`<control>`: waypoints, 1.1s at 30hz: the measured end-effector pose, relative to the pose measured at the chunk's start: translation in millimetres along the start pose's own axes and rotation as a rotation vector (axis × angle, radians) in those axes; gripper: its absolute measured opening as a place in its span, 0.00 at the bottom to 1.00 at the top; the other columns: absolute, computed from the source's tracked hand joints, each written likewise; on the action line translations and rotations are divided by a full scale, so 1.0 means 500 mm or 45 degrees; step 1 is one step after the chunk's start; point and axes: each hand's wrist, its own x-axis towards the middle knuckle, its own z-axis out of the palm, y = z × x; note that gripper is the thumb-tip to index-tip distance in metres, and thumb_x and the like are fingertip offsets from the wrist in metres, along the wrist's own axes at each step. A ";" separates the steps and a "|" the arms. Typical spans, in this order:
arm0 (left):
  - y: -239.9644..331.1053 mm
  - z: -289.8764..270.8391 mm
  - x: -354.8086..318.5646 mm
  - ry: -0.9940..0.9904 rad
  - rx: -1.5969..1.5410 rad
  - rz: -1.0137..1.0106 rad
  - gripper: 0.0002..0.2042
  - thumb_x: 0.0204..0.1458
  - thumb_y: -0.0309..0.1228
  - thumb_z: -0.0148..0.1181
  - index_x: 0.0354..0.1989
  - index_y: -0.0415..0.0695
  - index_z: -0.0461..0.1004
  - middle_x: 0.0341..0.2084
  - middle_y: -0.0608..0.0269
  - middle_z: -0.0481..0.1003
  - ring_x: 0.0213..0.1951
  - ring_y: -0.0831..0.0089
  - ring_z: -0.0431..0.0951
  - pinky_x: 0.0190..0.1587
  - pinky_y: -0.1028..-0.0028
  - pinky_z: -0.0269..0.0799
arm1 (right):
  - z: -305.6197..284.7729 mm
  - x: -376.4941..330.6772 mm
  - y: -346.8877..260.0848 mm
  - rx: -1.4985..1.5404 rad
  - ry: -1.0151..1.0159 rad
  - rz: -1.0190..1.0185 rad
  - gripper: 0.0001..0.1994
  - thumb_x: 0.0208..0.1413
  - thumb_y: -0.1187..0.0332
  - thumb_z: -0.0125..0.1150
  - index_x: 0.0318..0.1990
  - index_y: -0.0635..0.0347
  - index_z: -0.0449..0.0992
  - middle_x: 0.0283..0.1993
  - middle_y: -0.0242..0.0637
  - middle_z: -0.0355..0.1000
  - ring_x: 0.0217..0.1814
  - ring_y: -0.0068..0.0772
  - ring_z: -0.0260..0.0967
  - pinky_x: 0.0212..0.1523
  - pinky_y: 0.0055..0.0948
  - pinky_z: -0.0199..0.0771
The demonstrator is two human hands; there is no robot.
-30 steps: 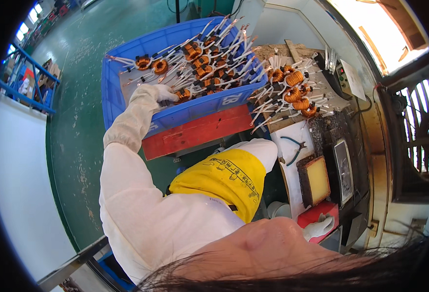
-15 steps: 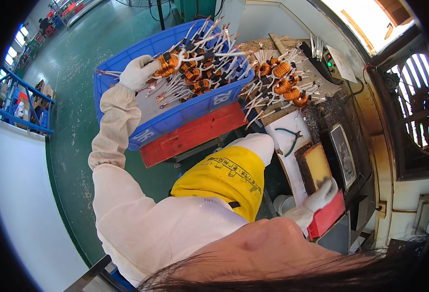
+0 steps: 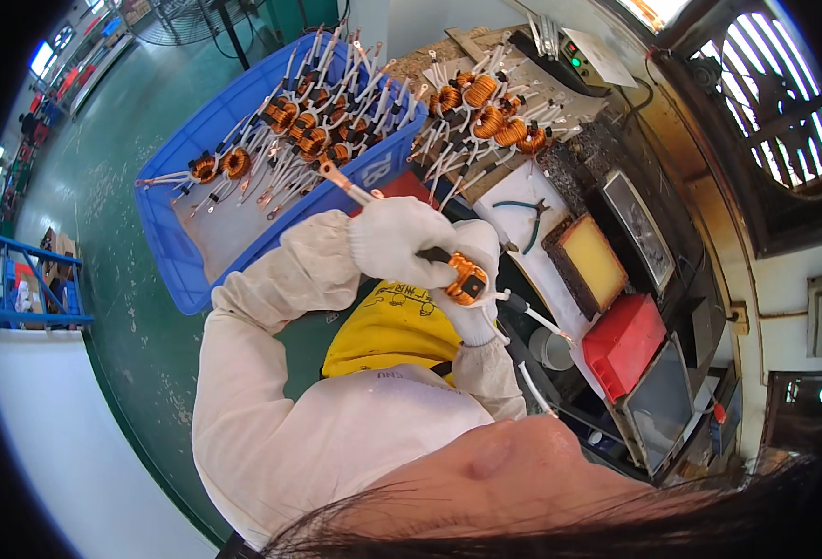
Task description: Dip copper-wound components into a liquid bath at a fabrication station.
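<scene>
Copper-wound toroidal coil (image 3: 467,282) and left hand (image 3: 400,240) come away from the blue plastic bin (image 3: 164,256) of half a second ago, while the right hand (image 3: 472,321) leaves the red box (image 3: 623,345) to meet them before the yellow apron (image 3: 397,321).

Beyond, the bin slants across the scene, holding more wired coils (image 3: 312,142); a second coil pile (image 3: 487,122) spreads over the workbench to its right. Pliers with blue-green handles (image 3: 523,224) lie on a white surface, near a dark-framed yellow block (image 3: 594,259). A pale bucket (image 3: 551,350) stands below, left of the red box. The left sleeve (image 3: 294,270) crosses in front of the bin's near wall, and the left glove covers part of the coil's upper lead.

Stretched with its leads, the coil runs from upper left to lower right: one copper lug (image 3: 341,179) points up toward the bin, and two white leads (image 3: 521,359) trail toward the bucket and the wearer. Left fingers pinch the coil at a black-sleeved lead; the right glove touches it from beneath, its fingers too hidden to tell how firmly they close.
</scene>
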 end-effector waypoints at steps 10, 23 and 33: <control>-0.067 0.073 0.026 1.005 -0.604 -0.271 0.19 0.52 0.23 0.61 0.53 0.38 0.68 0.34 0.65 0.74 0.36 0.78 0.74 0.41 0.75 0.72 | -0.045 -0.016 -0.028 0.814 0.615 0.110 0.17 0.56 0.79 0.50 0.55 0.69 0.66 0.46 0.41 0.72 0.42 0.34 0.74 0.48 0.33 0.75; -0.058 0.158 0.033 0.475 -0.964 -0.330 0.19 0.54 0.26 0.59 0.56 0.41 0.71 0.31 0.70 0.72 0.32 0.84 0.68 0.36 0.78 0.66 | -0.067 -0.026 -0.012 0.879 0.605 0.078 0.24 0.55 0.78 0.54 0.60 0.62 0.63 0.51 0.39 0.70 0.46 0.33 0.72 0.53 0.38 0.74; -0.055 0.178 0.061 0.500 -1.369 -0.424 0.17 0.55 0.26 0.60 0.52 0.38 0.71 0.36 0.64 0.77 0.37 0.81 0.75 0.43 0.79 0.71 | -0.078 -0.029 -0.007 0.766 0.628 -0.066 0.23 0.53 0.79 0.56 0.59 0.65 0.64 0.53 0.37 0.69 0.54 0.30 0.69 0.56 0.31 0.70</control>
